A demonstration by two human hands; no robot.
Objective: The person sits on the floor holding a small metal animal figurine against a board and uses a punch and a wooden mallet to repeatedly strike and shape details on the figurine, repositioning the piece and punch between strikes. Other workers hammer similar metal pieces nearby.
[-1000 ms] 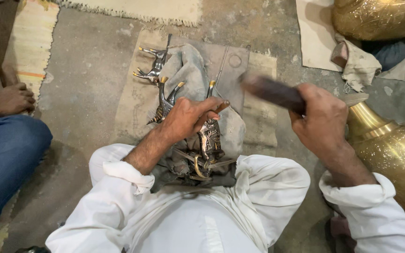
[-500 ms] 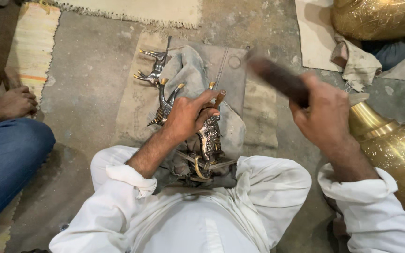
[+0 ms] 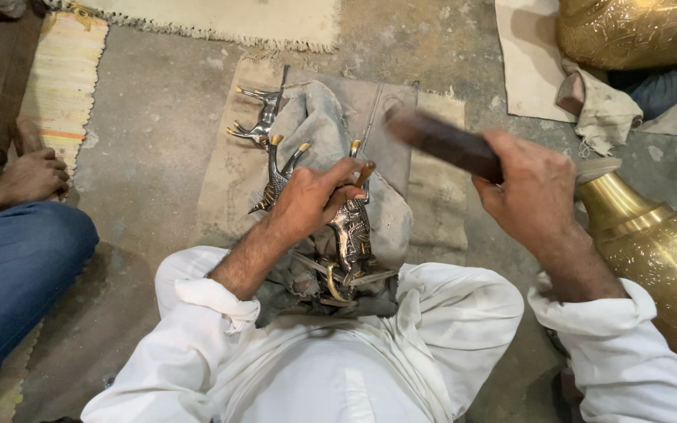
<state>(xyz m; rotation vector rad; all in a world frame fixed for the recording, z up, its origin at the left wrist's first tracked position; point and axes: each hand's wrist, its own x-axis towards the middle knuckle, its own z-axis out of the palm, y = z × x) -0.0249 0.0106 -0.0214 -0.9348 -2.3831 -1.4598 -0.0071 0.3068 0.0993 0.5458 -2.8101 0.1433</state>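
On the lap, between the knees of the seated person in white, a dark metal animal figurine [image 3: 352, 235] lies on a grey cloth [image 3: 319, 125], its surface covered with fine engraved pattern, brass showing at horns and legs. The left hand [image 3: 311, 200] is clamped around a slim wood-handled chisel [image 3: 364, 174], tip set against the figurine's back. The right hand [image 3: 530, 188] is closed tight on a dark mallet [image 3: 440, 143], raised above and blurred with motion. Judging by the pattern already cut over much of the body, the engraving looks well advanced; how much surface remains plain cannot be told, since the hand and cloth hide part of it. Beside the cloth lie two more figurines: a silvery one [image 3: 258, 117] with legs up, and a darker one [image 3: 276, 176] with brass tips. At right stands a large brass vase [image 3: 660, 251]. At left, another person's hand [image 3: 33, 176] rests above a blue-trousered knee [image 3: 17, 258].
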